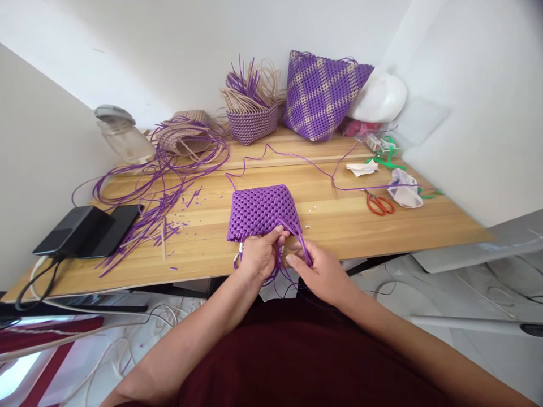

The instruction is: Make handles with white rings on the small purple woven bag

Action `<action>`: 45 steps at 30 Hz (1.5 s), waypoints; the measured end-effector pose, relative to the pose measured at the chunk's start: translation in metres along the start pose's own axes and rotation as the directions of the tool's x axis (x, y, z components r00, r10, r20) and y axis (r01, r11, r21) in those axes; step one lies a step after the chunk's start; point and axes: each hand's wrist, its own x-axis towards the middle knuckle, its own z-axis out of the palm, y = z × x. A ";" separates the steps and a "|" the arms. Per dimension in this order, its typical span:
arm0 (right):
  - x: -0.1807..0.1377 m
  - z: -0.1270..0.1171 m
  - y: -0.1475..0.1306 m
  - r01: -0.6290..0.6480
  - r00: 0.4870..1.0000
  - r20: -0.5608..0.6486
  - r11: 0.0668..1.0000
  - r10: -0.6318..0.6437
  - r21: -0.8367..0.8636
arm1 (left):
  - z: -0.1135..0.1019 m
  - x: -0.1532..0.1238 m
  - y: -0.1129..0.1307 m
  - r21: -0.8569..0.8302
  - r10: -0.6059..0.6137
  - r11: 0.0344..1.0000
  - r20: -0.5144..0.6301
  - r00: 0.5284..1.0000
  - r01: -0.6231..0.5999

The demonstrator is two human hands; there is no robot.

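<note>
A small purple woven basket (263,208) lies on the table near its front edge. My left hand (262,251) is closed at the basket's near edge, thumb and finger pinching the weave where the strips come out. To its right, my right hand (320,268) curls round purple plastic strips (302,244) that loop from the basket's near right corner. More loose strips hang below the table edge between my hands. Beside my left hand, a white piece (241,247) shows on a strip at the near edge; its kind is unclear.
Orange-handled scissors (380,204) and a crumpled plastic bag (405,189) lie right. A long purple strip (292,154) winds behind the basket. Strip bundles (169,164), a black box (70,230) and a bottle (123,133) occupy the left. Two woven baskets (254,124) (324,93) stand at the back.
</note>
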 end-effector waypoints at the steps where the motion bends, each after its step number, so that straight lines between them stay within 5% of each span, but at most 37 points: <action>1: -0.001 -0.001 -0.002 0.015 0.998 -0.057 1.000 -0.014 0.021 | 0.000 -0.001 0.000 0.006 0.001 1.000 -0.007 1.000 -0.001; 8: 0.003 -0.002 -0.004 -0.051 0.996 -0.051 0.934 0.074 0.353 | -0.002 -0.002 -0.002 0.014 0.061 0.998 0.053 0.997 -0.062; 14: 0.006 -0.006 0.013 -0.153 0.986 -0.035 0.964 0.165 0.218 | -0.004 -0.002 -0.003 0.016 0.094 0.995 0.063 0.994 -0.095; 28: -0.002 -0.008 0.015 -0.128 0.991 0.055 0.989 0.123 0.078 | 0.005 -0.004 0.003 0.046 0.148 0.988 -0.013 0.989 -0.147; 32: -0.019 -0.017 0.018 -0.021 0.996 0.087 0.987 0.035 -0.159 | 0.004 -0.001 0.006 0.054 0.191 0.980 -0.034 0.981 -0.189; 37: -0.046 -0.052 0.047 0.095 0.991 -0.009 0.761 -0.131 -0.641 | 0.003 0.003 0.014 0.028 0.212 0.977 -0.068 0.975 -0.210; 45: -0.105 -0.129 0.149 -0.333 0.939 -0.326 0.527 0.108 -0.782 | 0.003 0.008 0.030 -0.065 0.221 0.971 -0.146 0.964 -0.232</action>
